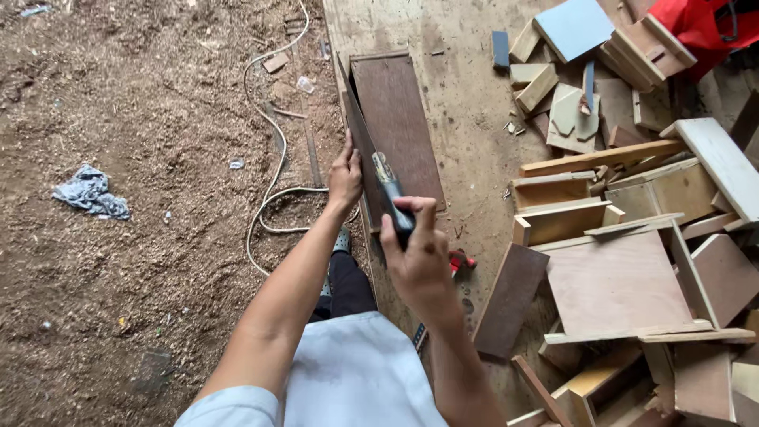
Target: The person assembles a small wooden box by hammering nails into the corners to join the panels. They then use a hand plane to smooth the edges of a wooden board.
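Fastening step, judging by pose: left hand [345, 175] clasping upright dark brown plywood panel [357, 142]; right hand [417, 257] closed around grey handheld nailer [390, 192] beside that panel. Next: steady alignment.

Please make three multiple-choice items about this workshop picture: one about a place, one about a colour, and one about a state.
1. Where does the white cable lie?
A. on the sawdust floor, on the person's left
B. on the pile of wood offcuts
C. across the dark brown panel

2. What colour is the flat board at the top of the offcut pile?
A. green
B. light blue
C. black

3. How does the right hand stand?
A. open and flat on the bench
B. closed around a tool
C. resting on the sleeve

Answers: 1 A, the cable loops over the sawdust left of the left hand. 2 B, its face is pale blue. 3 B, its fingers wrap the hand tool, held against the dark brown panel.
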